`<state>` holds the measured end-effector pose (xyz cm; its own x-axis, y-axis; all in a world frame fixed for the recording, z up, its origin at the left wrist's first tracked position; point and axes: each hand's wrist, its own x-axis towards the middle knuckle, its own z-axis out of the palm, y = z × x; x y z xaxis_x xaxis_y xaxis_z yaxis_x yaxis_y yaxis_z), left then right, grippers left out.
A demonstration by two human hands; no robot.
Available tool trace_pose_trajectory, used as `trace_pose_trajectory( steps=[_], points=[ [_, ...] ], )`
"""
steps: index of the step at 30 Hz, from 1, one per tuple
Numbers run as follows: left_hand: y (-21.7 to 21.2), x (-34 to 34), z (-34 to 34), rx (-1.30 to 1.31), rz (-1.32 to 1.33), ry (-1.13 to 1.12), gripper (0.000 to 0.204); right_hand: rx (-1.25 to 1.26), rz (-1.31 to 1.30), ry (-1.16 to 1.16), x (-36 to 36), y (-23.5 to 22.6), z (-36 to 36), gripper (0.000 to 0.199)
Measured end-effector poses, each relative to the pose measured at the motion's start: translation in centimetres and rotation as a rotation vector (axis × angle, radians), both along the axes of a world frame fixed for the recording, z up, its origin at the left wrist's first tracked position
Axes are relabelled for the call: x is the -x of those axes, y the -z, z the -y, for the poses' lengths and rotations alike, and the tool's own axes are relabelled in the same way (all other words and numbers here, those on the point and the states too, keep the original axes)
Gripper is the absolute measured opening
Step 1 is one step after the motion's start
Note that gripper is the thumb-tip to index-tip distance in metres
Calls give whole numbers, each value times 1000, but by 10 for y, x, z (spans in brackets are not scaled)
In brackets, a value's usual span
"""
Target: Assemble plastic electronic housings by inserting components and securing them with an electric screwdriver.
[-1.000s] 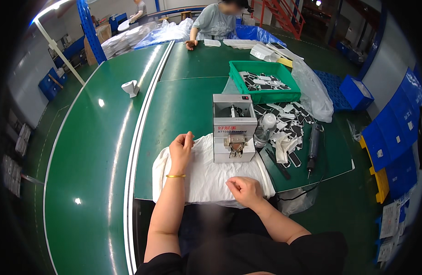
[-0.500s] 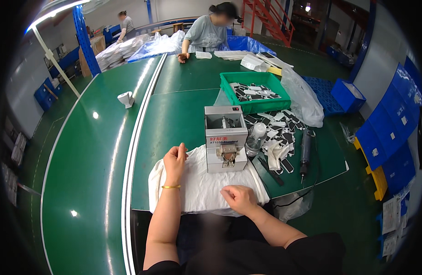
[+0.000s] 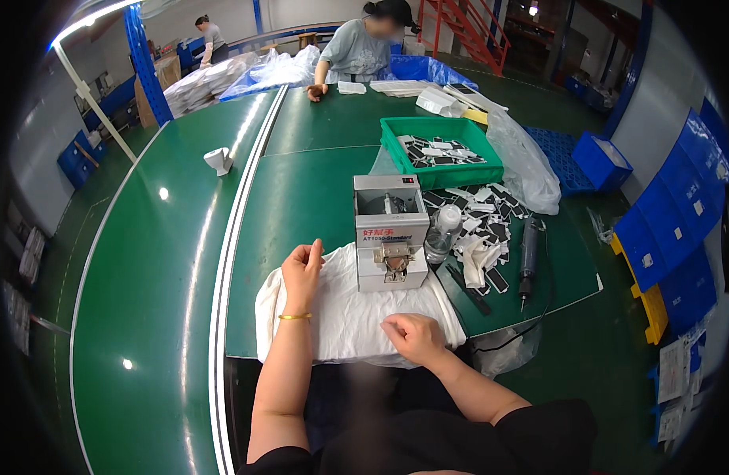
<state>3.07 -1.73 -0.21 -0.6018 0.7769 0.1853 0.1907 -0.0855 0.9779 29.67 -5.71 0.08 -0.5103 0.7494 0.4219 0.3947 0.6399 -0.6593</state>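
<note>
In the head view, I see the left hand [image 3: 303, 275] loosely curled, left of the boxy grey machine [image 3: 372, 273], and the right hand [image 3: 417, 337] loosely curled over the white cloth [image 3: 349, 321]; their fingers turn inward, so I can't tell whether either pinches something small. The machine stands upright at the cloth's far edge on the smooth green table [image 3: 301, 194]. I judge that tugging the soft, rumpled cloth could jolt it into the clear, rounded bottle [image 3: 442, 237] beside it. A sweeping forearm could scatter the thin black-and-white pieces [image 3: 495, 229] near the dark cylindrical driver [image 3: 529, 257].
</note>
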Motion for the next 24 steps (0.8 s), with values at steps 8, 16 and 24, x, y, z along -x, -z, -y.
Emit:
trace_pose_trajectory(
  steps=[8,16,24],
  points=[
    [-1,-1,0,9,-22,0,34,-7,-6,7,-1,0,0,13],
    [-1,-1,0,5,-27,-11,33,-10,2,12,1,0,0,13],
    [2,1,0,6,-41,-20,33,-7,1,21,1,0,1,13]
  ],
)
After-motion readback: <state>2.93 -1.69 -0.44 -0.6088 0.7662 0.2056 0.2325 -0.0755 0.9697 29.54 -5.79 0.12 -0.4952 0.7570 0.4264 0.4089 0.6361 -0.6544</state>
